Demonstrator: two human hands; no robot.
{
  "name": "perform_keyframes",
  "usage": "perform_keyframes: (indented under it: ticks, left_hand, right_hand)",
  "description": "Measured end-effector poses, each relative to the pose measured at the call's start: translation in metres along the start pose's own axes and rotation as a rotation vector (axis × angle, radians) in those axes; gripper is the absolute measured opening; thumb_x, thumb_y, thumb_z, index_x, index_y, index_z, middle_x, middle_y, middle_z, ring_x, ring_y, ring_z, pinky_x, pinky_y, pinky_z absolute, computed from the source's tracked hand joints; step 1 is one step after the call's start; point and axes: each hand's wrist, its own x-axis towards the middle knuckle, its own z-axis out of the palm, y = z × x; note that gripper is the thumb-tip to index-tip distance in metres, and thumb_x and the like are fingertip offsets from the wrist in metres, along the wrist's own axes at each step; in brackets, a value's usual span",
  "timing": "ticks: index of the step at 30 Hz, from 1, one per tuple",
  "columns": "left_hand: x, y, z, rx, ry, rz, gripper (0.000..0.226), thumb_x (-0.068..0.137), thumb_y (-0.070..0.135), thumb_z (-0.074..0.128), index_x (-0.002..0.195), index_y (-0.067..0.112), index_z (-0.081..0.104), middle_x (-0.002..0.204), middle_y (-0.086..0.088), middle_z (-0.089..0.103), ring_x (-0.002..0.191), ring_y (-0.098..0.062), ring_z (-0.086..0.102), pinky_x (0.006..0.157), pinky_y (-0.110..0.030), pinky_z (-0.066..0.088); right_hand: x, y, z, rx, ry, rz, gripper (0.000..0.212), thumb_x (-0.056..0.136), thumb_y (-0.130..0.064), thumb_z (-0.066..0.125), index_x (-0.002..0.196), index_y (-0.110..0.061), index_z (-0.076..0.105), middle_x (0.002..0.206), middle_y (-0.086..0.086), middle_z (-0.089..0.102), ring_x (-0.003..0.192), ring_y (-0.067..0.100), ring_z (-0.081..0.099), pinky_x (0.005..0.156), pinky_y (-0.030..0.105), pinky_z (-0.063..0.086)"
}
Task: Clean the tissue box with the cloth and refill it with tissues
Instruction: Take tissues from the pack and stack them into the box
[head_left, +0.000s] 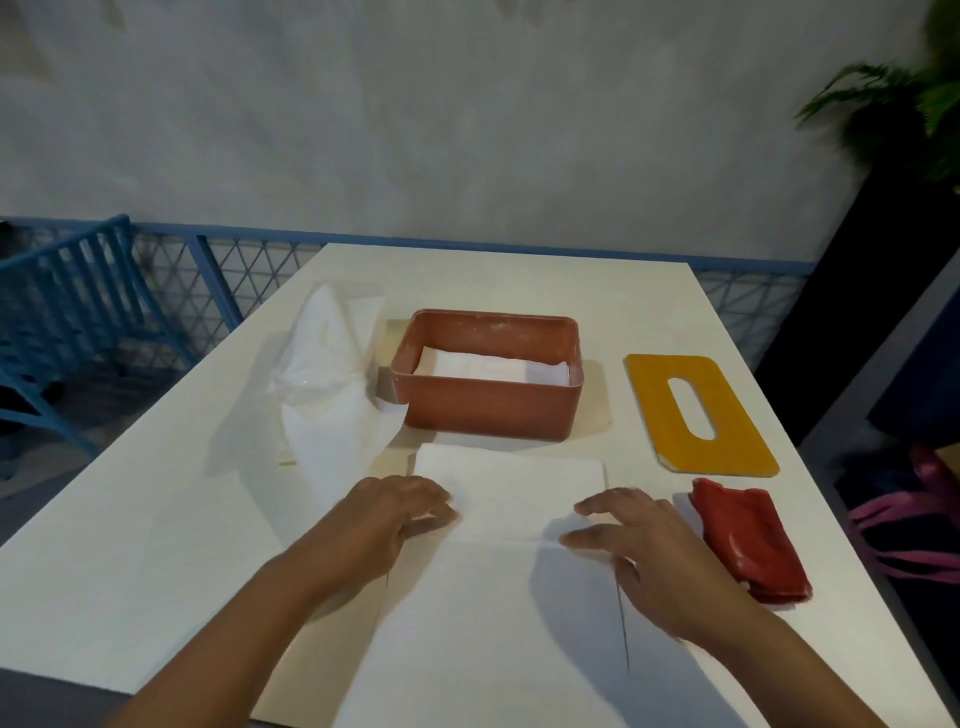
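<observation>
The terracotta tissue box (488, 402) stands open in the middle of the table, with folded white tissues (493, 370) lying inside. Its yellow slotted lid (698, 413) lies flat to the right. A folded red cloth (748, 540) rests at the right edge. In front of the box a large white tissue sheet (511, 519) is spread flat with a fold line across it. My left hand (400, 512) presses on the sheet's left edge with loosely bent fingers. My right hand (639, 540) rests on its right side, fingers extended along the fold.
A crumpled clear plastic wrapper with white tissue (327, 384) lies left of the box. The pale table (130, 571) ends close at the front. A blue lattice railing (249, 275) runs behind it, and a dark planter with a plant (893, 156) stands at the right.
</observation>
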Motion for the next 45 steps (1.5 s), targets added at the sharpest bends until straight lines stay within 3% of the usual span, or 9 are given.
perform_keyframes:
  ticks: [4, 10, 14, 17, 21, 30, 33, 38, 45]
  left_hand:
    - [-0.002, -0.004, -0.01, -0.06, -0.182, -0.071, 0.073, 0.071, -0.023, 0.044, 0.116, 0.032, 0.064, 0.132, 0.02, 0.048, 0.124, 0.002, 0.043, 0.103, -0.018, 0.04]
    - [-0.008, -0.006, -0.009, -0.171, -0.133, -0.086, 0.068, 0.081, -0.003, 0.064, 0.087, 0.065, 0.058, 0.119, 0.041, 0.045, 0.112, 0.018, 0.046, 0.091, -0.008, 0.044]
    - [-0.009, -0.005, -0.008, -0.356, -0.084, -0.179, 0.046, 0.079, 0.009, 0.072, 0.079, 0.055, 0.069, 0.114, 0.028, 0.059, 0.11, 0.007, 0.054, 0.094, -0.014, 0.044]
    - [-0.005, 0.002, -0.008, -0.51, 0.012, -0.278, 0.027, 0.081, 0.008, 0.068, 0.078, 0.034, 0.074, 0.098, 0.012, 0.07, 0.093, -0.002, 0.064, 0.084, -0.015, 0.048]
    - [0.004, 0.019, 0.001, -0.626, 0.241, -0.488, 0.023, 0.088, 0.022, 0.064, 0.066, 0.016, 0.06, 0.059, 0.01, 0.061, 0.056, -0.004, 0.056, 0.054, -0.015, 0.043]
    - [0.018, 0.034, 0.016, -0.495, 0.391, -0.607, 0.033, 0.081, 0.004, 0.064, 0.105, 0.019, 0.047, 0.085, 0.008, 0.056, 0.076, -0.009, 0.054, 0.057, -0.011, 0.037]
    - [0.015, 0.035, 0.016, -0.416, 0.371, -0.534, 0.054, 0.079, -0.001, 0.063, 0.125, 0.02, 0.042, 0.106, 0.008, 0.053, 0.094, -0.009, 0.052, 0.076, -0.015, 0.041]
    - [0.005, 0.034, -0.012, -0.258, 0.438, -0.249, 0.038, 0.083, 0.004, 0.063, 0.116, 0.02, 0.055, 0.111, 0.013, 0.051, 0.096, -0.002, 0.052, 0.081, -0.007, 0.041]
    - [-0.004, -0.023, -0.07, -0.352, 0.865, -0.397, 0.032, 0.082, -0.001, 0.062, 0.102, 0.023, 0.053, 0.107, 0.005, 0.052, 0.09, -0.011, 0.053, 0.071, -0.014, 0.04]
  right_hand:
    - [0.0, 0.001, -0.003, 0.099, -0.175, 0.04, 0.052, 0.085, -0.002, 0.053, 0.117, -0.043, 0.063, 0.13, -0.026, 0.046, 0.125, -0.003, 0.04, 0.097, 0.018, 0.026]
    - [-0.003, 0.004, -0.004, 0.359, -0.248, 0.139, 0.05, 0.077, 0.001, 0.063, 0.106, -0.039, 0.069, 0.118, -0.033, 0.044, 0.116, 0.001, 0.051, 0.095, 0.025, 0.049]
    - [-0.004, 0.006, 0.004, 0.539, -0.116, 0.18, 0.05, 0.074, -0.009, 0.066, 0.075, -0.058, 0.066, 0.11, -0.022, 0.06, 0.107, 0.006, 0.06, 0.091, 0.027, 0.05]
    - [0.002, 0.001, 0.004, 0.672, -0.008, 0.363, 0.014, 0.082, -0.018, 0.071, 0.071, -0.027, 0.069, 0.078, -0.01, 0.067, 0.072, 0.006, 0.06, 0.071, 0.027, 0.049]
    - [0.011, -0.004, 0.004, 0.764, 0.113, 0.53, 0.023, 0.085, -0.025, 0.067, 0.065, -0.016, 0.06, 0.057, -0.007, 0.063, 0.054, 0.005, 0.052, 0.058, 0.031, 0.042]
    - [0.022, -0.016, 0.009, 0.734, 0.212, 0.692, 0.025, 0.079, -0.003, 0.07, 0.085, -0.019, 0.052, 0.064, -0.004, 0.051, 0.059, 0.014, 0.048, 0.056, 0.028, 0.039]
    - [0.025, -0.026, 0.006, 0.657, 0.209, 0.698, 0.045, 0.077, 0.006, 0.069, 0.111, -0.016, 0.049, 0.076, 0.0, 0.051, 0.065, 0.012, 0.049, 0.055, 0.02, 0.04]
    - [0.043, -0.054, 0.008, 0.27, 0.355, 0.621, 0.057, 0.074, -0.011, 0.078, 0.124, -0.017, 0.052, 0.126, 0.005, 0.053, 0.112, 0.021, 0.05, 0.092, 0.032, 0.046]
    - [0.106, -0.121, 0.024, 0.105, 0.561, 0.124, 0.035, 0.066, -0.042, 0.07, 0.09, -0.017, 0.067, 0.097, 0.006, 0.062, 0.093, 0.023, 0.051, 0.074, 0.032, 0.039]
